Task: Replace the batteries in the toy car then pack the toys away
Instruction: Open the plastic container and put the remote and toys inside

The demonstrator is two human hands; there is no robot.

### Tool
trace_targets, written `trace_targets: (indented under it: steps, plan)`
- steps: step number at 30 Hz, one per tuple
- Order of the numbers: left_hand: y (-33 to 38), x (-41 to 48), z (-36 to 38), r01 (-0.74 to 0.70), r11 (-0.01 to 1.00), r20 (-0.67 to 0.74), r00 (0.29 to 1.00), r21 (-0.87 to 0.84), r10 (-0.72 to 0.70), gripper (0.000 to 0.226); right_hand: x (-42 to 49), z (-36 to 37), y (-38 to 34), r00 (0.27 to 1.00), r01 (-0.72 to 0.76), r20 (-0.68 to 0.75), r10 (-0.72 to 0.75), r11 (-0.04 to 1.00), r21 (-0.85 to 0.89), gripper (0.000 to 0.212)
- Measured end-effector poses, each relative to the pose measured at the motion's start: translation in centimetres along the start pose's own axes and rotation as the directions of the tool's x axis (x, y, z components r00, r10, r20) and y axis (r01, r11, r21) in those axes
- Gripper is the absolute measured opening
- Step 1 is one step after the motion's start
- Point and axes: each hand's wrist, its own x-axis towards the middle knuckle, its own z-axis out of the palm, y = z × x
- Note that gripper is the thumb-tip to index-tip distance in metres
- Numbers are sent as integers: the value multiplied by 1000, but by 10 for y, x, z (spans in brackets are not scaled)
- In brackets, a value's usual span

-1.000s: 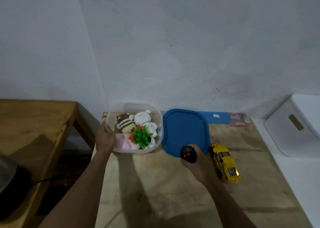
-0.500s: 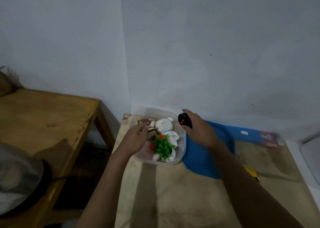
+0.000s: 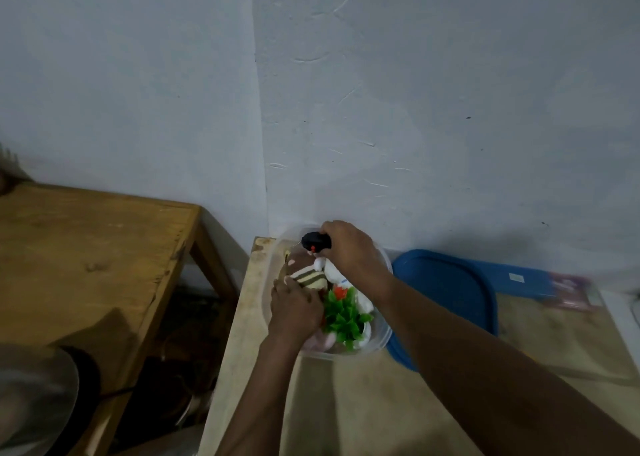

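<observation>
Because the toy car itself is out of view, treat the clear plastic tub (image 3: 382, 338) at the back corner of the pale table (image 3: 363, 407) as your largest concern. It looks light and thin-walled, likely to slide or flex, so take it by the rim rather than the wall. The blue lid (image 3: 450, 293) lies flat just beside it on your right, stiff-looking and best lifted by an edge. Inside, the striped plush (image 3: 310, 278) and white plush (image 3: 332, 270) should squash easily, and the green plastic plant (image 3: 344, 315) will probably bend. Your left hand (image 3: 294, 308) lies on the toys with fingers against the striped plush; whether it grips, I cannot tell. Your right hand (image 3: 349, 253) is wrapped round the black remote (image 3: 313, 241) above the tub's far end. The remote is small, hard and smooth, so hold its body, clear of the red button.
</observation>
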Motion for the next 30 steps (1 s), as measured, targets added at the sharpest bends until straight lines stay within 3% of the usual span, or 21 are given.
trace_targets:
  steps: [4, 6, 8, 10, 13, 16, 18, 20, 23, 25, 27, 30]
  plan:
    - [0, -1, 0, 23, 999, 67, 997, 40, -26, 67, -11, 26, 6, 978, 109, -158, -136, 979, -170, 37]
    - [5, -6, -3, 39, 998, 78, 996, 50, -43, 68, -15, 34, 6, 962, 73, -237, -139, 960, -269, 37]
    - [7, -6, -5, 55, 997, 96, 994, 47, -59, 69, -14, 35, 2, 966, 49, -226, -127, 945, -323, 29]
    - [7, -5, -6, 74, 997, 118, 990, 18, -75, 73, -11, 36, 0, 984, 45, -153, -87, 966, -254, 23]
    - [6, -1, -9, 98, 995, 142, 986, -36, -92, 79, -9, 34, 3, 999, -43, -10, 43, 999, 0, 28]
    - [6, 2, -13, 103, 994, 145, 985, -49, -95, 75, -14, 24, 10, 997, -60, 60, 52, 989, 137, 31]
    - [5, 1, -12, 49, 998, 77, 996, -43, -45, 64, -23, 13, 16, 999, -40, -1, 41, 982, 185, 30]
    - [9, -9, -15, -85, 995, -113, 990, -51, 78, 49, -39, 2, 23, 988, -31, -139, 69, 965, 262, 28]
    - [25, -27, -27, -333, 939, -482, 838, -81, 255, 30, -75, -5, 42, 899, -65, -373, 228, 913, 402, 24]
    - [24, -28, -32, -406, 907, -644, 724, -108, 248, 30, -99, -3, 61, 804, -136, -486, 343, 901, 412, 23]
    - [13, -22, -31, -325, 937, -668, 726, -126, 163, 36, -119, 0, 86, 764, -307, -459, 454, 881, 360, 30]
    - [-2, -15, -26, -132, 952, -509, 860, -275, -28, 29, -140, -1, 127, 726, -580, -288, 624, 781, 231, 54]
